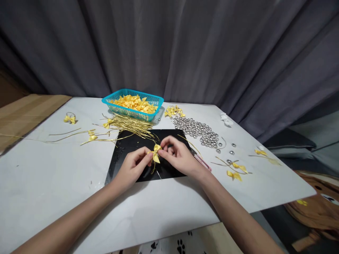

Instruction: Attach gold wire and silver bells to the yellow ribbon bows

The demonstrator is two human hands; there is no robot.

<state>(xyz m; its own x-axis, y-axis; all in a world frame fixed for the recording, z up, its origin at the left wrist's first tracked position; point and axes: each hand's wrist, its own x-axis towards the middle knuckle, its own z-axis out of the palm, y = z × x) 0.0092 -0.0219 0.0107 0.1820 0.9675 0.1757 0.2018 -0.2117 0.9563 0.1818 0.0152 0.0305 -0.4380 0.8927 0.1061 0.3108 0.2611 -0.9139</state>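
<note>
I see my left hand (134, 164) and right hand (177, 155) pinching a yellow ribbon bow (155, 153); its knot stays hidden behind my fingertips.

Bare slender forearms (87, 211) lead to the bare left hand (132, 165) and right hand (180, 157).

"How many baskets on the worktop (53, 176)?"
"One teal basket (127, 112) at twelve o'clock, one black mat (127, 155)."
"Bows?"
"One bow (156, 152) between left hand (134, 165) and right hand (180, 157); three loose bows (233, 175) at three o'clock; silver beads (196, 128) beyond counting."
</note>
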